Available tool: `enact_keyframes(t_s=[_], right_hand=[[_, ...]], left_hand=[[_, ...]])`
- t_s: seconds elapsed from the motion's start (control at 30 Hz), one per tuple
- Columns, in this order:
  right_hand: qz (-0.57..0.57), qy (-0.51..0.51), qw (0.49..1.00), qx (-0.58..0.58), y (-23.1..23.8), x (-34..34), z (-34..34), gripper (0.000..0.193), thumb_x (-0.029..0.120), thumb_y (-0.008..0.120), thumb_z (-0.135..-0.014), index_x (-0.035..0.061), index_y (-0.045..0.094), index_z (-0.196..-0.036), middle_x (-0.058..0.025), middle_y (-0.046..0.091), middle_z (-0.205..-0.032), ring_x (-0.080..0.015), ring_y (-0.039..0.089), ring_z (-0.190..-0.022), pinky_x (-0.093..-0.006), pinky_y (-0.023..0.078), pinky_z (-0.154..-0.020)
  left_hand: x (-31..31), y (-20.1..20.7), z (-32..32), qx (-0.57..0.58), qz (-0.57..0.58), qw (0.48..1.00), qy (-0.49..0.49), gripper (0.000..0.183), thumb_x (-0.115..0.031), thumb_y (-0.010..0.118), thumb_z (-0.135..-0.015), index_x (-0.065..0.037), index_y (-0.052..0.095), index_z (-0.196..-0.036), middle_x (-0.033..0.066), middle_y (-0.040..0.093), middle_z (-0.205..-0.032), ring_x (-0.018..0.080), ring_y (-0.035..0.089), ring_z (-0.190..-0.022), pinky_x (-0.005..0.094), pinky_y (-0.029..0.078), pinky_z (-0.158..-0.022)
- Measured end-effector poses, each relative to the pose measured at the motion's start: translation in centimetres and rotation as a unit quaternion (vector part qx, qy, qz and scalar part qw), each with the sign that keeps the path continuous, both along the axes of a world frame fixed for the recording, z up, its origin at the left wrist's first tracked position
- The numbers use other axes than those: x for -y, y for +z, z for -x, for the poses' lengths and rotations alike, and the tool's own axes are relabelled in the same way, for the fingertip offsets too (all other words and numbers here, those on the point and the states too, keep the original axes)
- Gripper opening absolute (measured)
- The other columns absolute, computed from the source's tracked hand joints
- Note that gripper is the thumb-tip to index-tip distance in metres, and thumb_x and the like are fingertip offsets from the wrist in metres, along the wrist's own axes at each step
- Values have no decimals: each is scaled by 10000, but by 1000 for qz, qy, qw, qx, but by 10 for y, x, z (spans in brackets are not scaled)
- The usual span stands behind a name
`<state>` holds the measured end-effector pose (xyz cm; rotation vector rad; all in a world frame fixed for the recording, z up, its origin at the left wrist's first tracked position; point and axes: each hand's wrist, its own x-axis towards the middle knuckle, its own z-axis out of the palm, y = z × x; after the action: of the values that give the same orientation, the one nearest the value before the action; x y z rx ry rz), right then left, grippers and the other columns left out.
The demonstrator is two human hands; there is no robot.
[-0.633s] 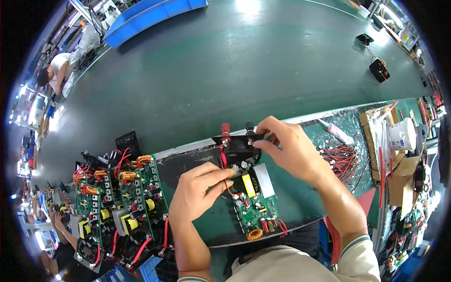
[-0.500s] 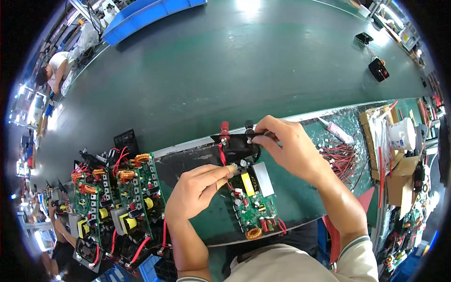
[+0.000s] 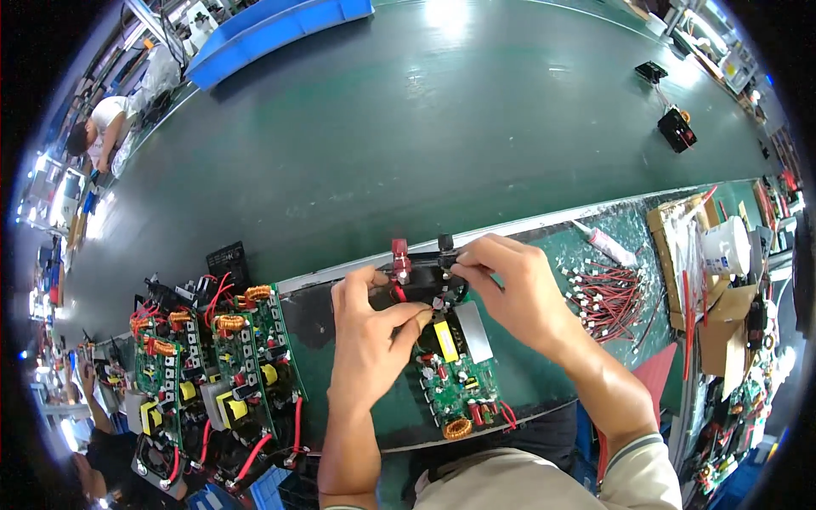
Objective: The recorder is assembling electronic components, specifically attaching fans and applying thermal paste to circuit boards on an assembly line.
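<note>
A dark end panel (image 3: 422,265) with a red terminal post (image 3: 400,255) and a black terminal post (image 3: 446,246) stands at the bench's far edge. My right hand (image 3: 523,285) pinches the panel's right end between thumb and fingers, beside the black post. My left hand (image 3: 370,327) curls around the left end, its fingertips by the red post and its thumb low near the wires. Just nearer lies a green circuit board (image 3: 463,378) with a yellow transformer (image 3: 445,340), a silver heat sink (image 3: 474,333) and a copper coil (image 3: 457,427). Wires between panel and board are partly hidden by my left hand.
Several assembled circuit boards (image 3: 242,361) stand at the left. At right lie a bundle of red and black wires (image 3: 603,297), a glue tube (image 3: 609,245), a white tub (image 3: 727,246) and a cardboard box (image 3: 727,327). A blue bin (image 3: 272,38) sits far left.
My left hand has shifted up, its fingers now reaching the panel's left end instead of pinching by the red wire. The panel has moved slightly nearer; my right hand stays on it.
</note>
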<state>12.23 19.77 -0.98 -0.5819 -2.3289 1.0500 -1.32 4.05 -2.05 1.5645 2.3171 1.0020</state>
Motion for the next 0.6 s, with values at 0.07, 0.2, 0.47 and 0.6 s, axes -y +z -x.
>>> enact_keyframes(t_s=[0.07,0.2,0.47,0.6], right_hand=[[-21,-14,1000,-9,-2,4,-5,100,-41,704,-833,-29,651,-917,-149,679,-883,-321,678,-765,-360,537,-682],[-32,-11,999,-28,-9,9,-11,104,-46,700,-835,-30,650,-925,-148,684,-893,-330,682,-777,-360,541,-690],[-4,-13,997,-78,-17,13,-13,121,-50,697,-837,-31,640,-942,-155,677,-952,-337,677,-828,-366,542,-718],[53,-3,996,-76,-18,7,-15,117,-23,692,-859,-36,645,-965,-147,678,-938,-289,687,-829,-349,546,-733]], left_hand=[[-5,13,-14,-43,20,998,28,179,-135,802,-736,-118,795,-914,135,500,-1130,329,464,-1127,430,393,-972],[-15,16,-31,-120,48,986,106,116,-127,792,-729,-113,779,-844,137,488,-1134,350,445,-1141,480,353,-992],[-25,5,-24,-218,7,976,11,38,-119,736,-743,-129,737,-779,124,379,-1549,457,319,-1395,657,256,-1095],[-29,-7,-16,-130,-67,988,-43,129,-76,767,-703,-118,761,-824,121,533,-1400,389,448,-1279,506,355,-1069]])
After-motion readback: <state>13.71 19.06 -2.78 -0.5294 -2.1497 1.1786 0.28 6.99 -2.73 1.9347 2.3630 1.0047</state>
